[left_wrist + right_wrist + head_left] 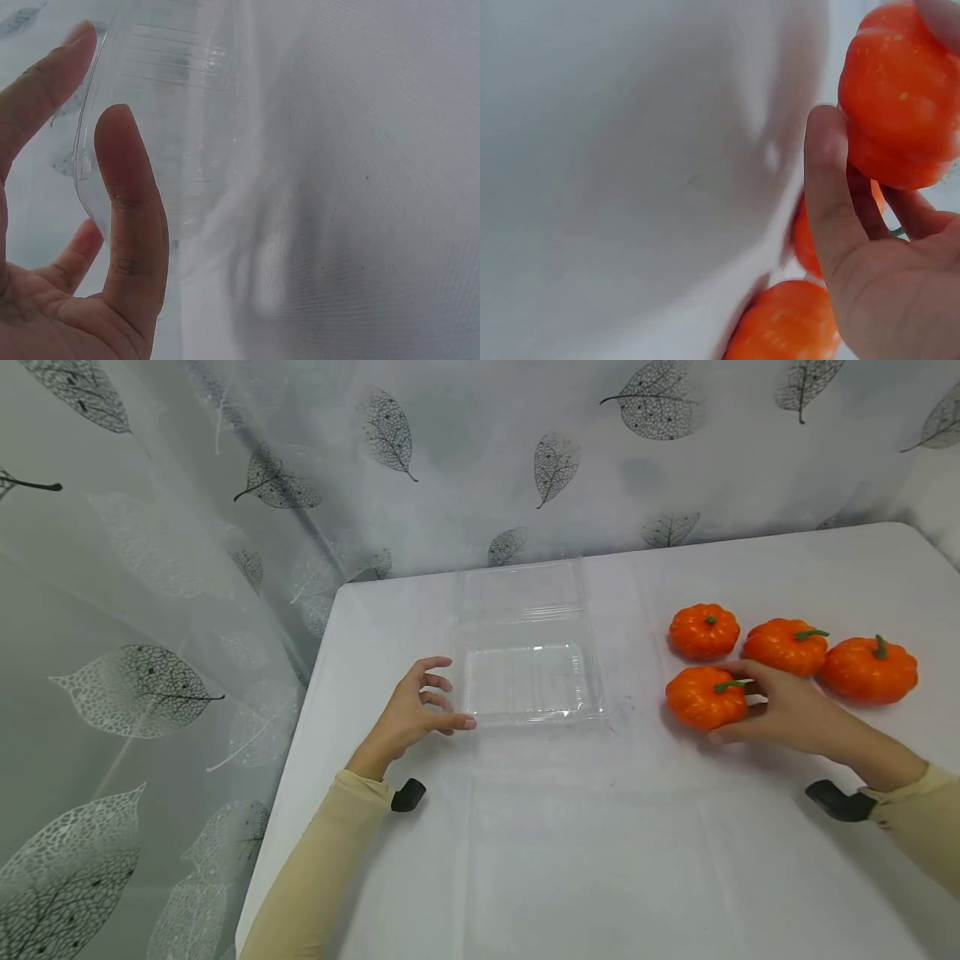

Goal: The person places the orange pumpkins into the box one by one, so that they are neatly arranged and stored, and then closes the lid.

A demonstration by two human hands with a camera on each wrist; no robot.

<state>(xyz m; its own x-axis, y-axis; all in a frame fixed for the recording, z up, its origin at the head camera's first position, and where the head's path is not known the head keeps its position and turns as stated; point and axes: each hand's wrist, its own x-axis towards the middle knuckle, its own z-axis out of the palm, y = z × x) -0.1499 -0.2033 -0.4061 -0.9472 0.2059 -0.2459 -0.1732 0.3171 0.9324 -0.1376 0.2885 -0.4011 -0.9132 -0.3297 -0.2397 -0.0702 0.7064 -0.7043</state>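
A small orange pumpkin (696, 700) with a green stem is in my right hand (787, 708), which holds it from its right side, thumb at the front and fingers at the back. In the right wrist view the thumb (829, 172) lies along the side of the pumpkin (900, 97). A clear plastic box (525, 719) with its lid (520, 589) folded back lies on the white table. At the box's left edge hovers my left hand (422, 703), fingers spread and loosely bent, nothing in its grasp.
Behind the right hand sit three more orange pumpkins: one at the left (703, 632), one in the middle (784, 646) and one at the right (867, 670). A leaf-patterned curtain (450, 468) hangs along the table's back and left side.
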